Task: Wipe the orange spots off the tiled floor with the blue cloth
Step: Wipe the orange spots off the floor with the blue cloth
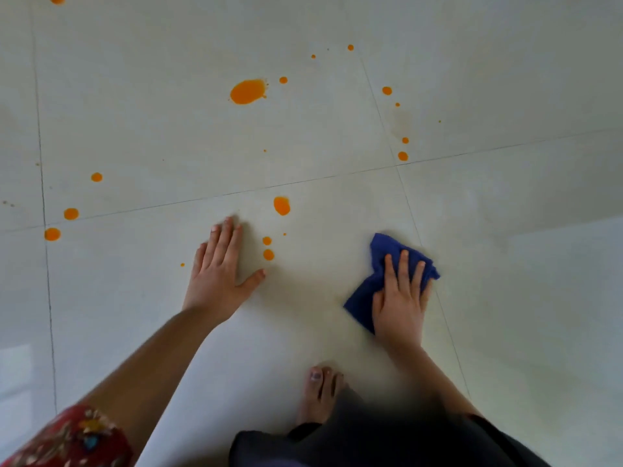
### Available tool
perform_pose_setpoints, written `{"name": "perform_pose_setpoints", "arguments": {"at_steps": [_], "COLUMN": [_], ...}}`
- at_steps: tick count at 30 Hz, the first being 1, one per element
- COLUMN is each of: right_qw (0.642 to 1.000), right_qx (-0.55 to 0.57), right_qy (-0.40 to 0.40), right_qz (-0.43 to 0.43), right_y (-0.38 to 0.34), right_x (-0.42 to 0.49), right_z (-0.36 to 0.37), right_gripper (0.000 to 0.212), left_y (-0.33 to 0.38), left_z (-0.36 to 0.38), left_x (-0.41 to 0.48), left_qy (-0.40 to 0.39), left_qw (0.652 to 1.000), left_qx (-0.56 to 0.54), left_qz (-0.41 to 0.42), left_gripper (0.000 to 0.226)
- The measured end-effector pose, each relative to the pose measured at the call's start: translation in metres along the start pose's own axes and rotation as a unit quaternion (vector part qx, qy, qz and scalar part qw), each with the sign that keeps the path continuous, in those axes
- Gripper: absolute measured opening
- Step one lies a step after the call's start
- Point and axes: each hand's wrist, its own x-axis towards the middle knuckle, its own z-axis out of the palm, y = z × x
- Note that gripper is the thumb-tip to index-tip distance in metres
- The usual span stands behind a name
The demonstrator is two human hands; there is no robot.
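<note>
My right hand lies flat with straight fingers on the crumpled blue cloth, pressing it onto the pale tiled floor. My left hand rests flat on the floor, fingers spread, holding nothing. Several orange spots mark the tiles. A large orange blot lies far ahead. A medium orange spot and two small orange drops sit just right of my left hand. Other drops are scattered at the left and upper right.
My bare foot stands on the floor between my arms, with dark fabric below it. A red patterned sleeve shows at the bottom left. Grout lines cross the floor.
</note>
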Motion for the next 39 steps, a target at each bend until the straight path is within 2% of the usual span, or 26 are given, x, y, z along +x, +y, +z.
{"name": "perform_pose_setpoints", "arguments": {"at_steps": [2, 4, 8, 10, 13, 15, 17, 19, 22, 23, 24, 28, 30, 33, 35, 37, 39], "right_qw": [0.996, 0.997, 0.986, 0.977, 0.989, 0.996, 0.998, 0.996, 0.969, 0.964, 0.966, 0.991, 0.989, 0.974, 0.960, 0.965, 0.981], "right_qx": [0.049, 0.044, -0.006, -0.005, -0.037, -0.046, -0.041, -0.032, -0.027, -0.019, -0.003, 0.060, 0.069, 0.040, 0.020, 0.025, 0.049], "right_qy": [0.025, 0.039, 0.034, 0.038, 0.037, 0.034, 0.028, 0.031, 0.028, 0.027, 0.031, 0.076, 0.081, 0.087, 0.072, 0.071, 0.075], "right_qz": [0.065, 0.051, -0.160, -0.211, -0.141, -0.067, -0.035, -0.078, -0.242, -0.265, -0.256, -0.094, -0.100, -0.207, -0.270, -0.252, -0.170], "right_y": [-0.012, -0.034, -0.028, 0.004, 0.027, 0.011, -0.018, -0.036, -0.019, -0.006, 0.003, -0.027, -0.063, -0.087, -0.068, -0.046, -0.044], "right_x": [0.041, 0.064, 0.019, -0.004, 0.012, 0.043, 0.062, 0.054, 0.006, 0.001, 0.008, 0.084, 0.108, 0.084, 0.056, 0.061, 0.094], "right_z": [-0.006, -0.005, 0.010, 0.009, -0.002, -0.006, -0.008, -0.003, 0.007, 0.005, 0.001, -0.006, -0.006, 0.005, 0.011, 0.005, -0.003], "right_gripper": [0.065, 0.063, 0.053, 0.051, 0.051, 0.056, 0.062, 0.060, 0.052, 0.052, 0.051, 0.049, 0.049, 0.048, 0.046, 0.046, 0.048], "left_y": [-0.001, -0.001, -0.001, -0.001, 0.001, 0.003, 0.002, 0.003, 0.002, 0.002, 0.002, 0.003, 0.003, 0.002, 0.002, 0.003, 0.004], "left_z": [0.003, 0.006, 0.006, 0.006, 0.012, 0.014, 0.014, 0.013, 0.015, 0.015, 0.015, 0.016, 0.016, 0.017, 0.017, 0.018, 0.018], "left_x": [0.000, 0.001, -0.001, -0.001, -0.002, -0.003, -0.004, -0.004, -0.003, -0.004, -0.004, -0.003, -0.003, -0.003, -0.003, -0.003, -0.002], "left_qy": [-0.006, 0.004, 0.009, 0.016, 0.040, 0.047, 0.049, 0.050, 0.052, 0.051, 0.053, 0.059, 0.065, 0.064, 0.063, 0.064, 0.062], "left_qw": [1.000, 1.000, 1.000, 1.000, 0.999, 0.998, 0.998, 0.998, 0.998, 0.998, 0.998, 0.997, 0.997, 0.997, 0.996, 0.996, 0.996], "left_qx": [-0.002, 0.001, 0.012, 0.015, 0.032, 0.035, 0.034, 0.036, 0.042, 0.042, 0.040, 0.041, 0.041, 0.049, 0.057, 0.059, 0.058], "left_qz": [-0.001, -0.001, 0.004, 0.002, -0.001, -0.003, -0.005, -0.003, -0.001, -0.002, -0.003, -0.006, -0.005, 0.001, -0.004, -0.008, -0.008], "left_gripper": [0.102, 0.105, 0.106, 0.105, 0.101, 0.100, 0.100, 0.100, 0.100, 0.100, 0.100, 0.100, 0.099, 0.099, 0.099, 0.100, 0.100]}}
